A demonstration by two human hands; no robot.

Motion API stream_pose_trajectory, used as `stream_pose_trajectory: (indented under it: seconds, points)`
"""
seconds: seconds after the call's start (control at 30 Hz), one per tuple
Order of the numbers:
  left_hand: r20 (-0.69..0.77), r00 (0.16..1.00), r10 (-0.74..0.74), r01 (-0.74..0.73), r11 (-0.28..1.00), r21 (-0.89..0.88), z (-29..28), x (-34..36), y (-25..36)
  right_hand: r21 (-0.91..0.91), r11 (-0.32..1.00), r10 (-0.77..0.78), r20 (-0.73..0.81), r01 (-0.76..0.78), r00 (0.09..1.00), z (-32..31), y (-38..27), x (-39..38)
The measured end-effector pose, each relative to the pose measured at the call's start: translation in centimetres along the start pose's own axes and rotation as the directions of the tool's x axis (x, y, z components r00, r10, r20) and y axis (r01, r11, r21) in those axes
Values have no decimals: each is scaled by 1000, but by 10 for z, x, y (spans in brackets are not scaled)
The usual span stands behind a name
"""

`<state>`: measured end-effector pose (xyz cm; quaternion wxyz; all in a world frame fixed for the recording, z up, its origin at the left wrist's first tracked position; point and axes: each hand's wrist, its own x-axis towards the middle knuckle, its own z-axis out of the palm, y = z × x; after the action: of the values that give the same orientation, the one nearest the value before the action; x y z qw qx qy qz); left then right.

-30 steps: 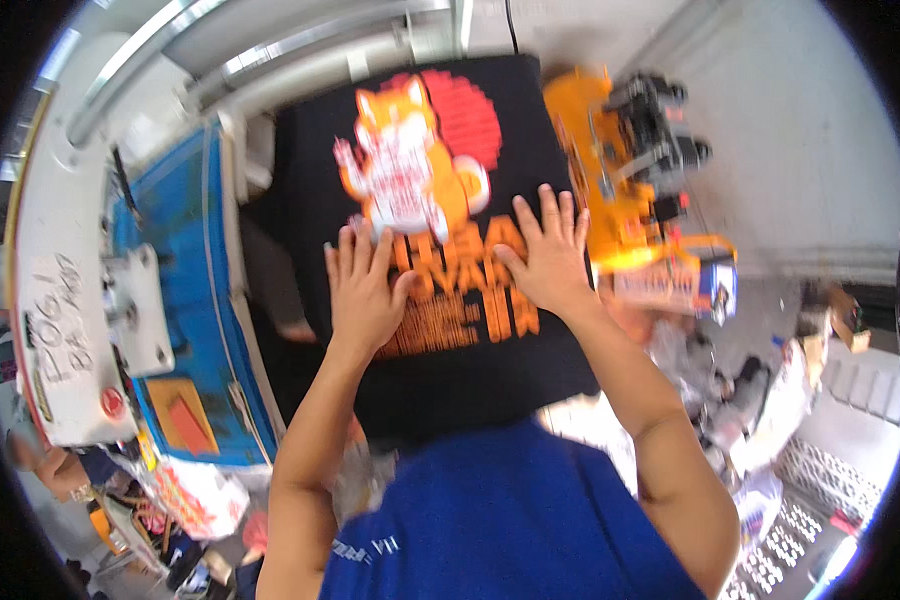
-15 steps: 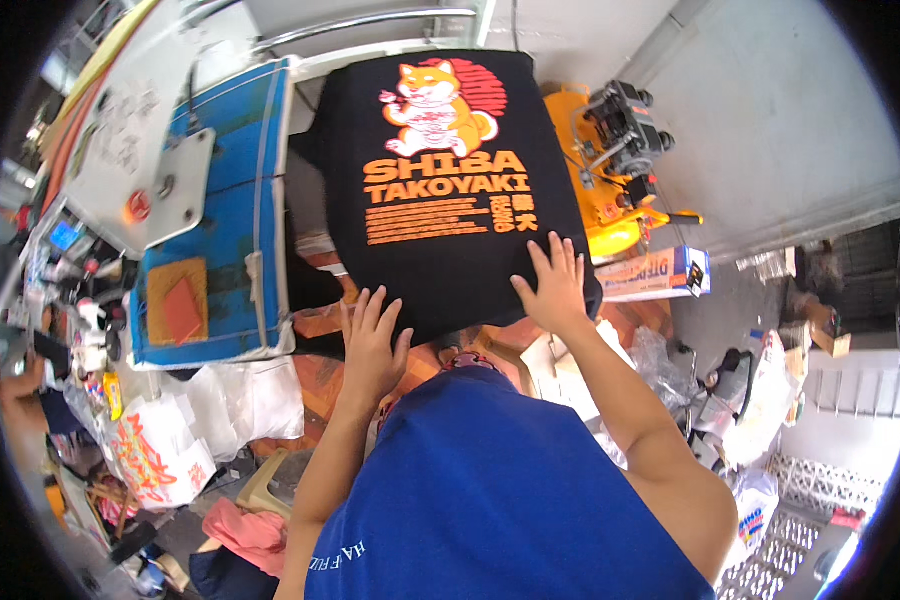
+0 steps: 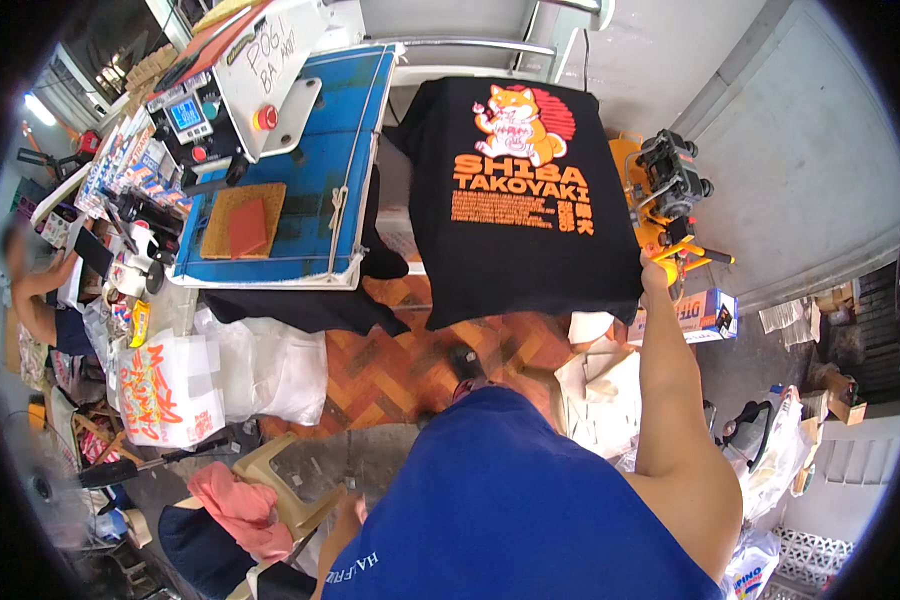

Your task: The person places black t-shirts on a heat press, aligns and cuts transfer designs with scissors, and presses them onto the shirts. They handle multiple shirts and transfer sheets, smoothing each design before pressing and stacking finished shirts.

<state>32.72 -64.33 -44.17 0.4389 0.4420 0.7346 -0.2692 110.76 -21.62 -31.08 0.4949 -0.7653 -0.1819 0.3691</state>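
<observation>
- In the head view, a pale wall (image 3: 655, 45) closes the room at 12 o'clock; reddish-brown floor tiles (image 3: 395, 375) show near the centre.
- At 11 o'clock a blue pad (image 3: 315, 220) lies beside a white machine (image 3: 250, 105); an orange machine (image 3: 625, 165) stands at 2 o'clock.
- Between them, just past 12 o'clock, the black printed shirt (image 3: 530, 265) is spread flat, its print face up and its lower edge hanging loose.
- The right hand (image 3: 654, 275), at 3 o'clock, is at the shirt's lower right edge; I cannot tell whether its fingers grip or only touch.
- The left hand (image 3: 352, 508), at 7 o'clock, hangs near a beige chair (image 3: 295, 490), well apart from the shirt; its fingers are too blurred to read.
- The shirt looks light and limp, likely to sag or crease; both lower corners seem good holds, away from the print.
</observation>
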Motion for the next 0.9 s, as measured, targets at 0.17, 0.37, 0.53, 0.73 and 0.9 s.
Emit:
stream_pose_trajectory:
  seconds: [0.17,0.37,0.53,0.73,0.9]
  points:
    - [99,987,123,-120,992,-40,29,-12,16,114,992,-51,-61,57,997,-31,8,25]
    - [-40,814,580,-531,769,357,-36,58,129,-317,948,-36,-74,10,997,-45,32,44]
    - [-801,364,475,-811,585,-22,-198,-10,285,-493,834,372,174,-246,912,21,-38,12]
    - [-858,-67,509,-932,275,236,-413,-80,496,-196,972,177,257,-128,950,45,-128,73]
    - [-891,-68,448,-902,354,247,-563,30,657,-97,995,-7,281,35,960,120,-178,186]
